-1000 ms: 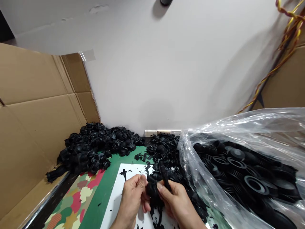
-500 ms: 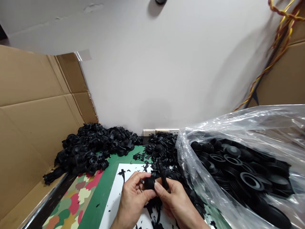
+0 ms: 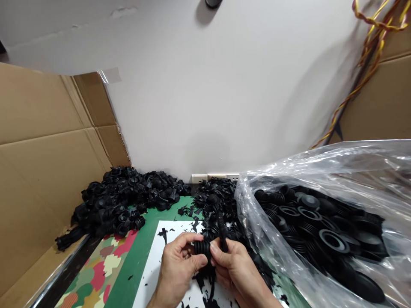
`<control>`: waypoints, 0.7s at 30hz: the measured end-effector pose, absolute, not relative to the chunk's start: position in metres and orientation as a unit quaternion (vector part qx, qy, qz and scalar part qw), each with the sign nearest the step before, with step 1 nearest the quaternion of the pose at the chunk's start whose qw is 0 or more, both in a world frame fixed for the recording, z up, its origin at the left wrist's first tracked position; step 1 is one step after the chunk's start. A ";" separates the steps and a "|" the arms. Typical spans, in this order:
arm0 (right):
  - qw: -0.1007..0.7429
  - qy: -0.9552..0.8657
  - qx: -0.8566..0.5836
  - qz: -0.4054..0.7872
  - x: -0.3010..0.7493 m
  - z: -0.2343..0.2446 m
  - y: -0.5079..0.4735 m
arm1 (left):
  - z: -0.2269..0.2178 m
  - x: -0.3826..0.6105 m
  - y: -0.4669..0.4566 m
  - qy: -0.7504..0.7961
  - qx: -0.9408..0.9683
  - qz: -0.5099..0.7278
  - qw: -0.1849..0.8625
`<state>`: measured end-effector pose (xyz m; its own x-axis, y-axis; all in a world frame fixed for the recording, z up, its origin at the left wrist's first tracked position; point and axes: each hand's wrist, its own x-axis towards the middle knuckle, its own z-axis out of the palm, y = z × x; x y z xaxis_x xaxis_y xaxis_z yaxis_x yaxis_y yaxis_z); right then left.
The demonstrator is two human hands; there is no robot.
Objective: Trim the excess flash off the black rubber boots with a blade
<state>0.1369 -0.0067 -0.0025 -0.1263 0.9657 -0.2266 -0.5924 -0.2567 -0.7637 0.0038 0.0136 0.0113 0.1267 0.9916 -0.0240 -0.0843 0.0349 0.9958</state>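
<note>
Both my hands meet low in the middle of the head view, over a white sheet. My left hand pinches a black ribbed rubber boot between thumb and fingers. My right hand is closed around a slim black tool that sticks up from the fist, its thumb pressed against the boot's right side. Black rubber scraps lie just behind the hands.
A heap of black ribbed boots lies at the back left against a cardboard wall. A clear plastic bag full of black rubber parts fills the right. A green mat and a camouflage-patterned surface lie under the sheet. Twisted wires hang at the top right.
My left hand's fingers have curled more tightly around the boot and turned it slightly. Both hands stay in the same spot; the view has shifted a little to the left.
</note>
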 end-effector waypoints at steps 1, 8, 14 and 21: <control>0.553 -0.257 -0.360 0.706 0.137 -0.002 -0.006 | 0.011 0.004 0.013 0.455 0.499 0.482 0.558; 0.554 -0.270 -0.355 0.703 0.135 0.002 -0.007 | 0.007 0.004 0.011 0.448 0.506 0.503 0.539; 0.555 -0.249 -0.366 0.704 0.129 -0.006 -0.003 | 0.002 0.003 0.010 0.429 0.508 0.502 0.553; 0.538 -0.277 -0.411 0.682 0.128 -0.014 0.003 | 0.009 0.004 0.009 0.432 0.573 0.501 0.483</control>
